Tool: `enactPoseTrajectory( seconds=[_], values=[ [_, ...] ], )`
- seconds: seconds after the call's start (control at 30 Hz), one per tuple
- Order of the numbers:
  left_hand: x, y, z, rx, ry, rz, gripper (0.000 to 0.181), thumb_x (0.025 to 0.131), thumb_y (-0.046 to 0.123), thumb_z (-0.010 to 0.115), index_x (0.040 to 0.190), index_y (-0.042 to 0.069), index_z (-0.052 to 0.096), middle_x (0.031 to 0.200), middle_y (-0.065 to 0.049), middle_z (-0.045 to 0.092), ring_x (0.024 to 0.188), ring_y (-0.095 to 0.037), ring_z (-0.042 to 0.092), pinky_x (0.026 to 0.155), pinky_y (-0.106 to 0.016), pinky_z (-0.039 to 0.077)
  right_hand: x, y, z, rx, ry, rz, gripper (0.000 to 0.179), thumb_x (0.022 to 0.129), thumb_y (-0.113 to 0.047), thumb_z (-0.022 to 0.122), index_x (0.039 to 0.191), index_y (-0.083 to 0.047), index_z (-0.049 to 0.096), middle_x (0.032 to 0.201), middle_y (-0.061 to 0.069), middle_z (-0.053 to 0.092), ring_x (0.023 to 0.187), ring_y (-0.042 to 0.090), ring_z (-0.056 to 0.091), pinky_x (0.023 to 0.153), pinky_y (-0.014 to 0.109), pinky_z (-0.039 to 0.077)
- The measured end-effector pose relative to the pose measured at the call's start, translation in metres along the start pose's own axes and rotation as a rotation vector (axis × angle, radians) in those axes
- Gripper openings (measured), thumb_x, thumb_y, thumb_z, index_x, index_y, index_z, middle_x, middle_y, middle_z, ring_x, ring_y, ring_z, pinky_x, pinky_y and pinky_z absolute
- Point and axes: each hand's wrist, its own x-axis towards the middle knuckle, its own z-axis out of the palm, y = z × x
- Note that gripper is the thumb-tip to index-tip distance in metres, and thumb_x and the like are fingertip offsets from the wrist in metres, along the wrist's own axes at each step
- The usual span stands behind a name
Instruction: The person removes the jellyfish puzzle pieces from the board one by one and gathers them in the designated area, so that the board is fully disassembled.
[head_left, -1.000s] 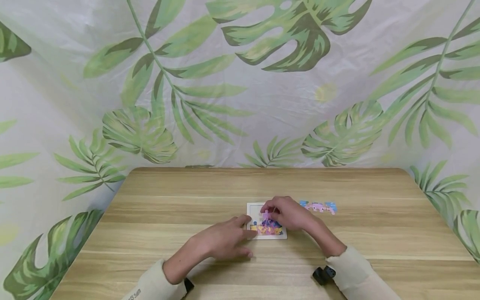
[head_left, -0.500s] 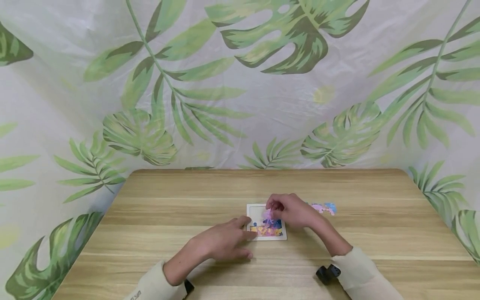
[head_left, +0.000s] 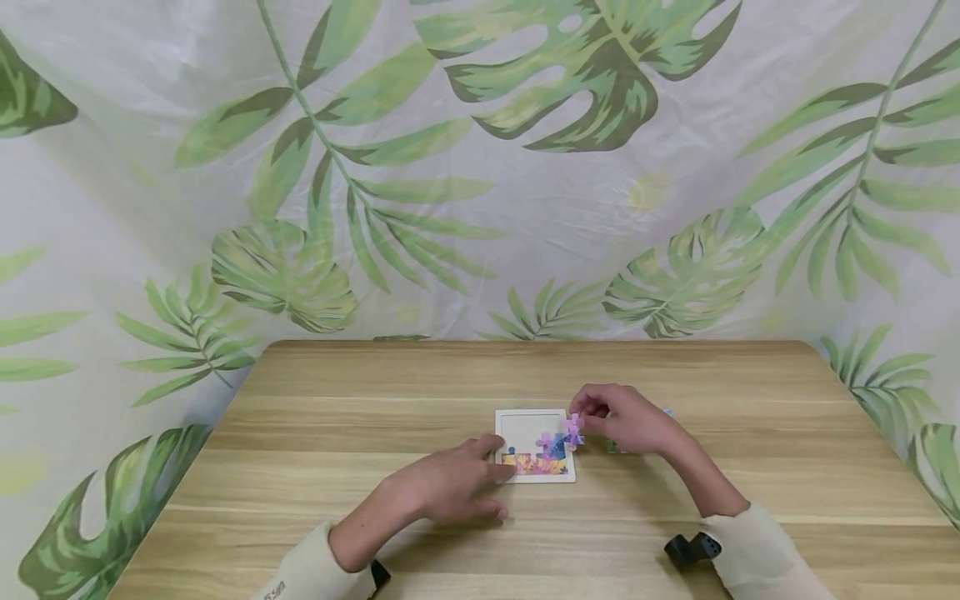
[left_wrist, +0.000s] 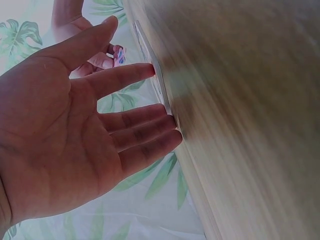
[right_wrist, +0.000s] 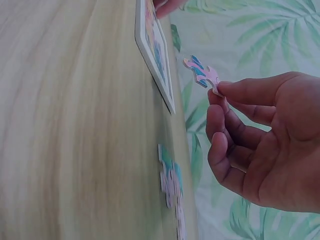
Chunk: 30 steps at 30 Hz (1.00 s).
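The right hand (head_left: 626, 422) pinches a piece (right_wrist: 201, 72) between thumb and finger, in the air by the right edge of the tray (head_left: 528, 429). The piece is pink with blue stripes (flat, knobbed and notched). The left hand (head_left: 450, 483), fingers stretched straight, touches the tray's left side. Loose pieces (right_wrist: 169, 181) lie on the table (head_left: 337, 450) beyond the tray's right edge.
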Motion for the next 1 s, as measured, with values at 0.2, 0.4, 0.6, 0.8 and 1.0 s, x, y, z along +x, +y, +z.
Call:
enactPoseTrajectory(
  seconds=[0.2,0.4,0.6,0.8,1.0],
  values=[
    [-0.001,0.0,0.0,0.011,0.004,0.003,0.059,0.102,0.048,0.072,0.153,0.021,0.062,0.169,-0.015,0.042,0.156,-0.032,0.044,0.124,-0.047,0.045,-0.008,0.008,-0.006,-0.008,0.015,0.021,0.01,0.104,-0.009,0.066,0.11,-0.009,0.073,0.096,0.001,0.071,0.088,0.012,0.062,0.077,0.025,0.053],
    [-0.001,0.0,0.0,0.01,0.007,0.003,0.058,0.102,0.047,0.072,0.153,0.021,0.062,0.169,-0.014,0.042,0.156,-0.032,0.044,0.124,-0.047,0.045,-0.018,0.017,-0.013,-0.007,0.033,0.026,0.009,0.104,-0.008,0.066,0.109,-0.008,0.073,0.094,0.002,0.07,0.085,0.012,0.061,0.073,0.025,0.052],
    [0.0,0.0,0.001,0.018,0.012,0.007,0.058,0.102,0.048,0.071,0.153,0.022,0.062,0.169,-0.014,0.042,0.156,-0.031,0.044,0.124,-0.046,0.045,-0.032,0.025,-0.023,0.017,0.038,0.062,0.009,0.103,-0.006,0.065,0.108,-0.008,0.072,0.093,0.003,0.069,0.083,0.014,0.06,0.071,0.025,0.052],
    [0.0,0.001,0.001,0.02,0.013,-0.001,0.058,0.102,0.048,0.072,0.153,0.022,0.062,0.169,-0.013,0.043,0.155,-0.03,0.046,0.122,-0.047,0.047,-0.044,0.032,-0.028,0.007,0.053,0.09,0.009,0.103,-0.006,0.068,0.108,-0.01,0.074,0.095,0.001,0.068,0.086,0.013,0.058,0.074,0.023,0.05],
    [-0.001,0.001,0.0,0.02,0.011,-0.003,0.058,0.102,0.048,0.072,0.153,0.022,0.063,0.169,-0.013,0.043,0.155,-0.03,0.045,0.122,-0.047,0.047,-0.053,0.042,-0.031,0.018,0.038,0.114,0.007,0.104,-0.006,0.067,0.108,-0.008,0.072,0.093,0.001,0.064,0.084,0.012,0.055,0.071,0.023,0.048]
  ],
)
